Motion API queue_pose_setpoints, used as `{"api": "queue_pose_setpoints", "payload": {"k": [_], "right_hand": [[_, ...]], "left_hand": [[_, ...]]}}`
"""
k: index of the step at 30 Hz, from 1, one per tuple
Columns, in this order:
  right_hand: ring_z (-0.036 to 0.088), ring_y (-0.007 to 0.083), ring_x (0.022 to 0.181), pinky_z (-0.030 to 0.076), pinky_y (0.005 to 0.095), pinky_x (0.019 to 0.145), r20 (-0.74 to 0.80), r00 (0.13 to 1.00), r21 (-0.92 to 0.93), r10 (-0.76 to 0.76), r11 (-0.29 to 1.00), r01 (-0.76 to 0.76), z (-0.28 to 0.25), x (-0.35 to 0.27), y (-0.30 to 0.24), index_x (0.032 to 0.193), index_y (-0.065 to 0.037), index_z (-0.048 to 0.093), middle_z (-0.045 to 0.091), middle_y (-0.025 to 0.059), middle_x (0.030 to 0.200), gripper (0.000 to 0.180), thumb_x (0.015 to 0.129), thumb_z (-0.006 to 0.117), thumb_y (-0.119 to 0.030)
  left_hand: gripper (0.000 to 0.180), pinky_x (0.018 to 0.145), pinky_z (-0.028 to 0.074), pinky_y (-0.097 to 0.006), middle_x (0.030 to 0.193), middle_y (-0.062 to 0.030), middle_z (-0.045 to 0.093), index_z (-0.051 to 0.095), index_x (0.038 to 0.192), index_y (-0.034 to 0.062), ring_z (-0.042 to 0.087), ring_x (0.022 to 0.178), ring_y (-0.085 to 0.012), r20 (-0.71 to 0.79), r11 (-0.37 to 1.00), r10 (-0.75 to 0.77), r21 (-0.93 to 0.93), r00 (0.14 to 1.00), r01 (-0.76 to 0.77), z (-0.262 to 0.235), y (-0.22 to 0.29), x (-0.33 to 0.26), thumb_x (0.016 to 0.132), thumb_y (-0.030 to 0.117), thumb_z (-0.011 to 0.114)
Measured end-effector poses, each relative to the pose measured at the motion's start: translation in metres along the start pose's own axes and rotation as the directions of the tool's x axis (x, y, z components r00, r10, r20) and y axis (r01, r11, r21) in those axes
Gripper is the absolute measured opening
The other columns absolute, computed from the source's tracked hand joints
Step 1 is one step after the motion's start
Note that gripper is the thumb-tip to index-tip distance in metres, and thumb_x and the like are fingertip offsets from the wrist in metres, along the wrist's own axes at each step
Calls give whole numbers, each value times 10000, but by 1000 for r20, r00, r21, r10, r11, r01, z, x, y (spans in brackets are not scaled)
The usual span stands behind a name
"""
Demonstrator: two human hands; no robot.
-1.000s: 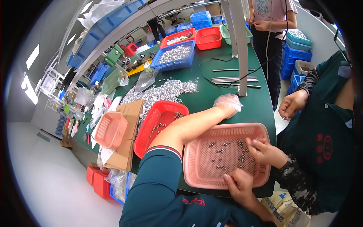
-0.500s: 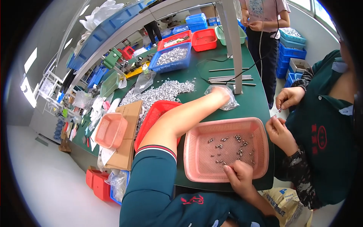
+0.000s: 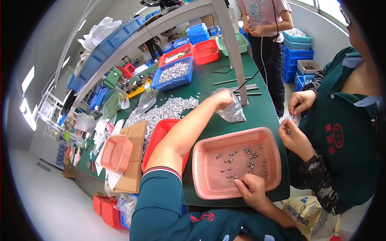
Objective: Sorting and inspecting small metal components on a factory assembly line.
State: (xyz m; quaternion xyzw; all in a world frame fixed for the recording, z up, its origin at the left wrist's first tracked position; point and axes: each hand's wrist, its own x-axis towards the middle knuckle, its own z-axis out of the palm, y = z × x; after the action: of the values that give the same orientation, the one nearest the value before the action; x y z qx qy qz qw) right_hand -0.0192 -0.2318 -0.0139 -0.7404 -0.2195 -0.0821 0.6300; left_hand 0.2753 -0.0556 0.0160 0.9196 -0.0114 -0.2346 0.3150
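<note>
My left hand (image 3: 223,97) reaches far over the green table and grips the top of a clear plastic bag (image 3: 232,112) that holds small metal parts. My right hand (image 3: 250,188) lies over the near rim of a pink basket (image 3: 201,168), its bent fingers touching the small dark metal parts (image 3: 241,158) scattered on the basket floor. Whether those fingers pinch a part is hidden. A red tray (image 3: 157,138) lies under my left forearm.
A co-worker in green sits at right, hands (image 3: 295,136) held together beside the basket. Another person (image 3: 265,24) stands at the table's far end. A heap of silvery parts (image 3: 161,112), a blue bin (image 3: 175,74), a small pink basket (image 3: 116,152) and a grey post (image 3: 235,52) surround me.
The co-worker's hand came out of the pink basket and now sits beside it. My left hand shifted slightly farther away with the bag. My right hand stayed at the basket's near rim.
</note>
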Motion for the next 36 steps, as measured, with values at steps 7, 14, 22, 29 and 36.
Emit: {"api": "queue_pose_setpoints", "payload": {"k": [7, 14, 22, 29, 36], "right_hand": [[492, 246, 458, 365, 337, 437, 3, 999, -22, -36, 999, 36, -1, 0, -2, 638, -1, 557, 464, 109, 527, 174, 764, 661, -60], [467, 208, 455, 353, 311, 439, 2, 997, 44, 82, 996, -82, 2, 1, -2, 637, 12, 539, 465, 109, 538, 198, 795, 635, -58], [415, 124, 475, 330, 277, 448, -10, 989, 77, 147, 986, -146, 7, 9, -10, 651, 18, 528, 452, 73, 538, 208, 811, 630, -67], [398, 35, 537, 325, 230, 467, 28, 969, 169, 244, 955, -245, 17, 13, -13, 688, 13, 514, 464, -5, 566, 219, 874, 565, -91], [400, 43, 533, 331, 234, 465, 52, 964, 216, 263, 939, -268, 38, 22, -17, 671, 4, 485, 456, -3, 575, 245, 886, 546, -96]], "left_hand": [[86, 408, 276, -195, 748, -51, 444, 469, 972, 6, 302, 503, -65, 232, 411, -143, -870, 962, 271, -17, -4, -30, 924, 56, 417], [112, 455, 345, -188, 823, -109, 476, 460, 992, -16, 392, 574, -103, 122, -109, 97, -985, 988, 132, 8, -48, -144, 917, 62, 431], [173, 433, 341, -181, 873, -109, 460, 478, 999, 14, 408, 660, -128, 196, -514, 196, -814, 961, 271, 107, -77, -225, 944, 173, 443], [327, 384, 238, -184, 757, -101, 464, 474, 810, 52, 344, 525, -114, 194, -354, 179, -902, 965, 247, 122, -71, -258, 945, 332, 373], [429, 358, 209, -188, 613, -52, 397, 430, 672, 77, 289, 438, -102, 215, -300, 256, -909, 942, 289, 134, -73, -272, 945, 397, 342]]}}
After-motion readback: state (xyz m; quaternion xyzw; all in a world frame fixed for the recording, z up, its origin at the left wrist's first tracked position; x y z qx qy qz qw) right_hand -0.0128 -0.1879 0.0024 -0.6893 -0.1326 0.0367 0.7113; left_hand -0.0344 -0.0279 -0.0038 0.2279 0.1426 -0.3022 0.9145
